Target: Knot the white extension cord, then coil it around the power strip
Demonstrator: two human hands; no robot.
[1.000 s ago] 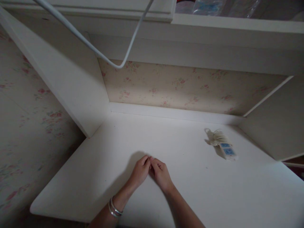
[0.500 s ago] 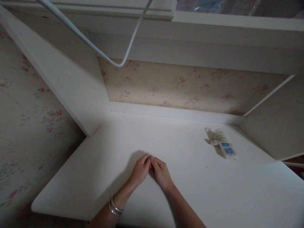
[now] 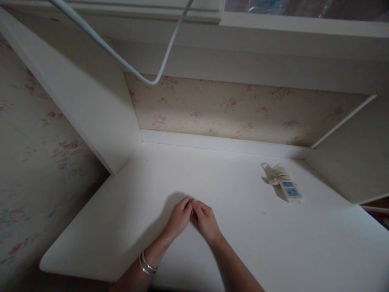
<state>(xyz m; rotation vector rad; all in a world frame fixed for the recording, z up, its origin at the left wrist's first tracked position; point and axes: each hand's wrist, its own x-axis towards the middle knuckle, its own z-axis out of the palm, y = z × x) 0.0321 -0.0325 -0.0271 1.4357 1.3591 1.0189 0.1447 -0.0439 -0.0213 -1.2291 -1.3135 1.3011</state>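
Unmoved since moments ago, left hand (image 3: 178, 219) and right hand (image 3: 207, 222) touch, fingers curled together, power strip (image 3: 291, 190) at two o'clock.

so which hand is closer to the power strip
The right hand, the one with no bangles on its wrist. It lies on the power strip's side of the left hand, whose arm wears the silver bangles.
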